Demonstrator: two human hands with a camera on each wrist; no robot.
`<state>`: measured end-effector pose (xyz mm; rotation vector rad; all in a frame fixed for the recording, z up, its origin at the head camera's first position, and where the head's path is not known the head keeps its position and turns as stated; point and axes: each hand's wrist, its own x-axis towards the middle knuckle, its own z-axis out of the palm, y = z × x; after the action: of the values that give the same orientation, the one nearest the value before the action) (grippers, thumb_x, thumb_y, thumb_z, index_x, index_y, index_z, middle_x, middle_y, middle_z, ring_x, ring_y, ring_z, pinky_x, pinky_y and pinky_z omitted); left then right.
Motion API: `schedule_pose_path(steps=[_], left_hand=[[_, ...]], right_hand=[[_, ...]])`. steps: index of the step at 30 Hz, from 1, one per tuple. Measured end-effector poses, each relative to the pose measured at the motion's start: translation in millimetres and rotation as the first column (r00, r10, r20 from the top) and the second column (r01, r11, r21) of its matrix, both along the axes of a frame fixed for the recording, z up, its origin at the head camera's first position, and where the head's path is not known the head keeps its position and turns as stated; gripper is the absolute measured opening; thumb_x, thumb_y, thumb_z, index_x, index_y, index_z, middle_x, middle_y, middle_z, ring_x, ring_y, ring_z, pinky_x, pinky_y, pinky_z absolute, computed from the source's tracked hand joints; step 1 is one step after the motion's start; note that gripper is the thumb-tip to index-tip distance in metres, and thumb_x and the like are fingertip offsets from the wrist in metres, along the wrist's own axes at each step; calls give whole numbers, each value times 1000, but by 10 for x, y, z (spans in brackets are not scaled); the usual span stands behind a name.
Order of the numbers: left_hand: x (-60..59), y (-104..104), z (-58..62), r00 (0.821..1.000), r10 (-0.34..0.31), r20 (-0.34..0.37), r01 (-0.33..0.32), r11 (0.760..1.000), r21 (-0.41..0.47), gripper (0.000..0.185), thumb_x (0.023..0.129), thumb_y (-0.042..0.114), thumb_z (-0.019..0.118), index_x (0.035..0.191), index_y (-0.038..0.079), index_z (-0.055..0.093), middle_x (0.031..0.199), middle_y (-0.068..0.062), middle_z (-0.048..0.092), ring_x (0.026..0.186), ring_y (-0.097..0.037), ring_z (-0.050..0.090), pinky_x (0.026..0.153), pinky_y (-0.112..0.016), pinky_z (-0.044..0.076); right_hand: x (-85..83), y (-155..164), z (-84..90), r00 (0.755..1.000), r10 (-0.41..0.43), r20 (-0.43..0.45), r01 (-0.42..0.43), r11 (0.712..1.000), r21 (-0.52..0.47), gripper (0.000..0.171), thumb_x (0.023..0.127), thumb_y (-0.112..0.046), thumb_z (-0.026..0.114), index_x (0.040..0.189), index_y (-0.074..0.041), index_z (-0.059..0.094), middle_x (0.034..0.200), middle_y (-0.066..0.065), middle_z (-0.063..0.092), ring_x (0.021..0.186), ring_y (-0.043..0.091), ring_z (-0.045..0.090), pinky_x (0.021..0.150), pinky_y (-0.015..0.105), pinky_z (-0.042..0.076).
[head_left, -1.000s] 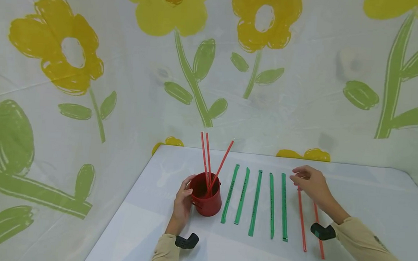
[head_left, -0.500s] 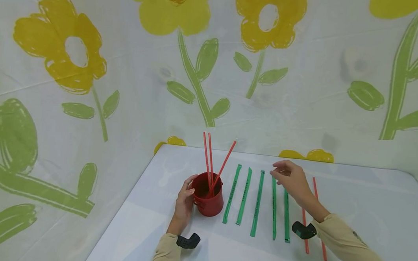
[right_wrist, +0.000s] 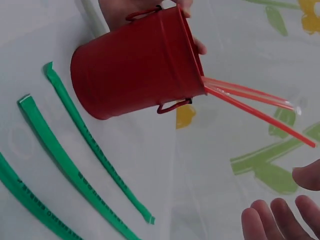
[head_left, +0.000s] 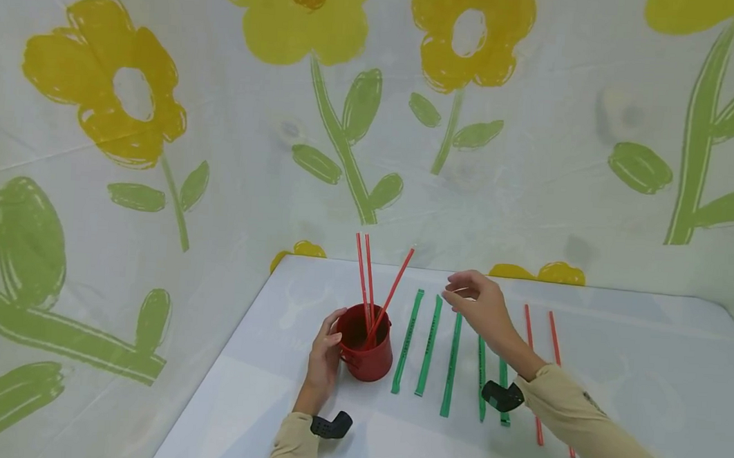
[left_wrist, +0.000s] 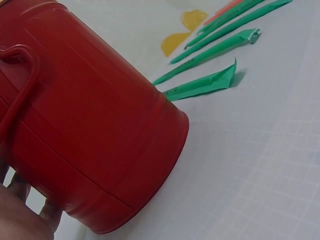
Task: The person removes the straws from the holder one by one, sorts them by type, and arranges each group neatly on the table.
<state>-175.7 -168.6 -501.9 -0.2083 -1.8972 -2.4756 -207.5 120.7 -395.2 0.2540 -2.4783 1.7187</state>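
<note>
My left hand [head_left: 324,355] holds the side of a small red metal bucket [head_left: 369,366], its fingers curved round the wall by the rim. Three thin red straws [head_left: 397,280] lean inside the bucket and stick out above it. My right hand [head_left: 486,310] hangs over the far ends of the green wrappers, with nothing in it. In the right wrist view, its fingers [right_wrist: 280,217] and thumb are apart. Several narrow green printed wrappers [head_left: 450,375], like wrapped straws, lie in a row right of the bucket. My right hand and forearm partly cover some.
Two loose red straws [head_left: 555,339] lie right of the green row, partly behind my right forearm. The white table [head_left: 240,381] meets a flower-printed cloth [head_left: 236,111] at its back and left edges. Each wrist wears a black camera [head_left: 332,425].
My right hand has moved left, from above the loose red straws to above the green wrappers, and stays empty. The left hand keeps hold of the bucket in the same place.
</note>
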Motion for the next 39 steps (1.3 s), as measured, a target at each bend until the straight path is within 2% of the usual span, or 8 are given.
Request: schedule_pose_path(steps=[8, 13, 16, 23, 33, 39], left_hand=[[-27, -8, -11, 1000, -4, -4, 4, 1000, -11, 56, 87, 24, 39, 141, 11, 37, 138, -10, 44, 128, -28, 38, 103, -46, 27], [-24, 7, -15, 1000, 4, -12, -4, 1000, -8, 54, 86, 23, 39, 139, 13, 40, 137, -9, 46, 126, -27, 39, 102, -46, 28], [-24, 25, -11, 1000, -5, -23, 5, 1000, 5, 54, 87, 21, 39, 140, 10, 39, 136, -9, 46, 125, -26, 40, 102, -47, 27], [-24, 39, 24, 999, -4, -36, 4, 1000, 5, 55, 86, 21, 39, 140, 9, 39, 136, -9, 47, 125, -26, 39, 103, -48, 25], [-6, 2, 26, 1000, 3, -26, -3, 1000, 4, 56, 86, 20, 39, 140, 7, 38, 135, -9, 47, 125, -26, 39, 103, -50, 25], [10, 0, 14, 1000, 2, -17, -2, 1000, 9, 55, 86, 20, 39, 139, 8, 39, 135, -10, 48, 124, -26, 40, 102, -48, 26]], right_hand=[[-24, -258, 8, 999, 30, 19, -29, 999, -41, 30, 89, -17, 65, 116, -7, 56, 111, 11, 62, 99, 24, 60, 78, 34, 53], [-27, -381, 15, 1000, 28, -12, -29, 997, -68, 31, 87, -17, 66, 115, -7, 57, 108, 10, 63, 97, 24, 61, 75, 33, 54], [-34, -420, 17, 999, 39, -25, -41, 995, -91, 32, 87, -16, 66, 115, -5, 56, 108, 12, 63, 96, 24, 61, 73, 32, 54], [-66, -540, -6, 999, 36, -10, -37, 992, -124, 33, 87, -14, 67, 116, -4, 56, 108, 15, 62, 97, 26, 60, 74, 34, 54], [-128, -782, -55, 999, 33, 36, -23, 969, -245, 33, 85, -12, 68, 113, -1, 55, 102, 14, 62, 88, 24, 63, 72, 34, 54], [-127, -877, -114, 998, 55, 33, -43, 956, -290, 24, 85, -6, 66, 105, 2, 57, 95, 16, 63, 84, 30, 65, 71, 39, 55]])
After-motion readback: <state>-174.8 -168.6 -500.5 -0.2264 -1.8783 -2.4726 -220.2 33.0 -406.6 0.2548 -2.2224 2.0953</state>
